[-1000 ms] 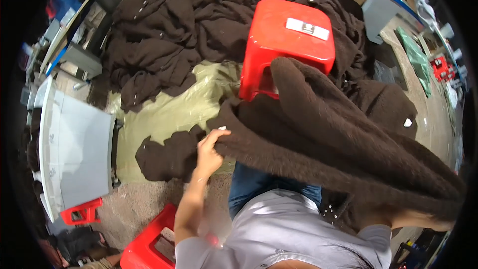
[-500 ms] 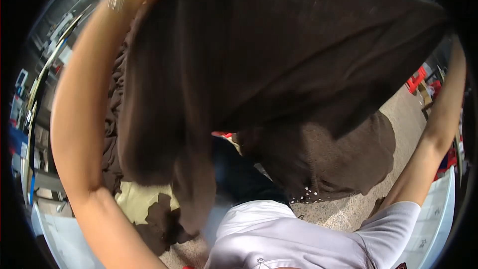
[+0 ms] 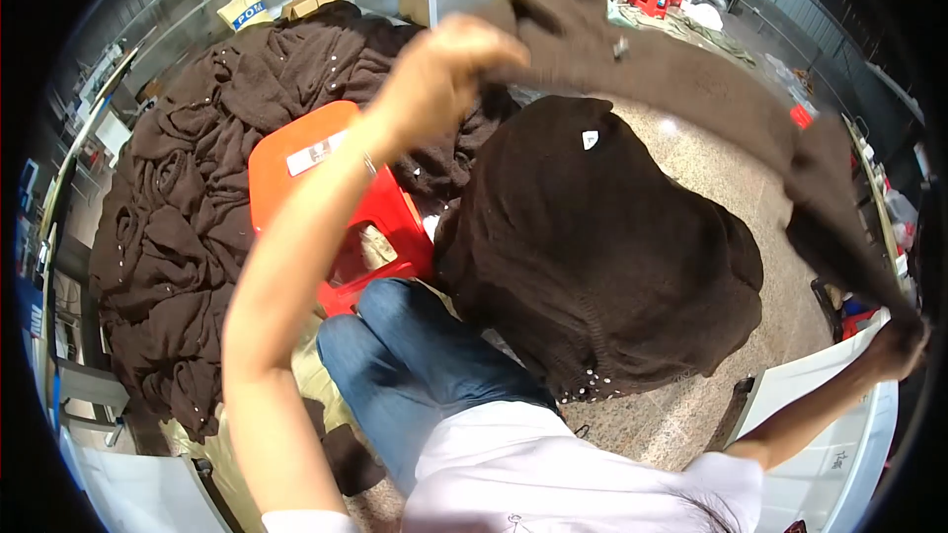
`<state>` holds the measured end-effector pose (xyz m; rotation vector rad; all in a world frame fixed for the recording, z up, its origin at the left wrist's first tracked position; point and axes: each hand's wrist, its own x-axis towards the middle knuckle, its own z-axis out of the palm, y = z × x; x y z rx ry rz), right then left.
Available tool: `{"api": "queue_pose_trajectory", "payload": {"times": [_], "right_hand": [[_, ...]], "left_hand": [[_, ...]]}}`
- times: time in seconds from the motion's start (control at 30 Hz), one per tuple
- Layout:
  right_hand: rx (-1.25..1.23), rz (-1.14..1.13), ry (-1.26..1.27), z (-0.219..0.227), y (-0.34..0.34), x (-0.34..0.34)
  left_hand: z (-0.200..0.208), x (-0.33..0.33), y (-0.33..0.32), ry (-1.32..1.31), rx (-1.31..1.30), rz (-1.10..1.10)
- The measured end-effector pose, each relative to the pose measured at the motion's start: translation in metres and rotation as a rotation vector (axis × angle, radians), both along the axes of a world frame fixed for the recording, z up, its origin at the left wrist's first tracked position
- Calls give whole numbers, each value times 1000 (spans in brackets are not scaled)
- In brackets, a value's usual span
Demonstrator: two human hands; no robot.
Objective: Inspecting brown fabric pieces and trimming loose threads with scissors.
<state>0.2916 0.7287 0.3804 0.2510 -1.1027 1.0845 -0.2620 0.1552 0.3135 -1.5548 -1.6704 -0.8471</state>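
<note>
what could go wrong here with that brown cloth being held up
The brown cloth spans from the left hand to the right hand and looks blurred; if either grip slipped, an end might drop onto the speckled floor.
The dark brown heap below is a similar colour, so the two could get mixed up.
The red stool stands close to the person's knees and could get bumped.

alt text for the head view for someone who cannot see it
A person's left hand and right hand hold a blurred brown cloth between them near a rounded brown mound. A red stool stands beside a wide brown heap.
</note>
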Motion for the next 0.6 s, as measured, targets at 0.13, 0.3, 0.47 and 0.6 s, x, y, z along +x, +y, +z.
{"api": "queue_pose_trajectory", "payload": {"times": [0.13,0.3,0.47,0.6], "right_hand": [[-143,-190,-555,-118,-94,-72],[-52,64,-1159,-180,-179,-185],[54,402,-1332,-246,-272,-286],[231,802,-1554,-337,-391,-333]], "left_hand": [[-133,14,4,-185,-341,60],[-251,57,-43,-550,-936,470],[-287,127,-107,-657,-182,436],[-295,204,-201,-682,419,962]]}}
